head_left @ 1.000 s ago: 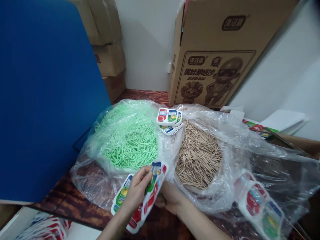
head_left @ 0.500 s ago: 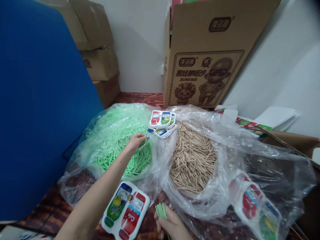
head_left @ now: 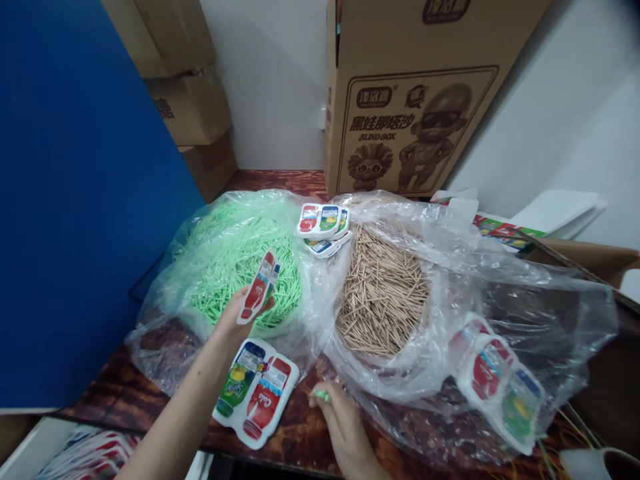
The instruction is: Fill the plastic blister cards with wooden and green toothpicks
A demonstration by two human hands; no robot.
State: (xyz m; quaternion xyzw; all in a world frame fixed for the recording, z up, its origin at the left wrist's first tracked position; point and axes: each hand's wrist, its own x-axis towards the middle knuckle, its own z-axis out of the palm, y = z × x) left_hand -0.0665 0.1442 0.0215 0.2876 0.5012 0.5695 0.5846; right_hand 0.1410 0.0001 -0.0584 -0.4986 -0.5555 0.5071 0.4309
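Observation:
My left hand [head_left: 235, 317] grips a white bottle-printed plastic tray [head_left: 259, 287], tilted on edge over the bag of green sticks [head_left: 235, 257]. Below it a second tray [head_left: 257, 390] printed with a green and a red bottle lies flat on the wooden table [head_left: 305, 437]. At the table's near edge my right hand [head_left: 340, 420] is closed on a few green sticks [head_left: 321, 395]. A small stack of trays [head_left: 323, 223] rests between the green bag and the bag of tan sticks [head_left: 383, 293].
A blue board [head_left: 75, 200] stands at the left. A printed cardboard box [head_left: 415, 93] stands behind the bags, with more boxes [head_left: 190, 107] at the back left. Another tray [head_left: 495, 387] lies under clear plastic at the right. More trays [head_left: 95, 457] lie bottom left.
My left hand reached up to the tray stack, took one tray and drew it back over the green sticks. The two-bottle tray was put down on the table. My right hand stayed low with green sticks.

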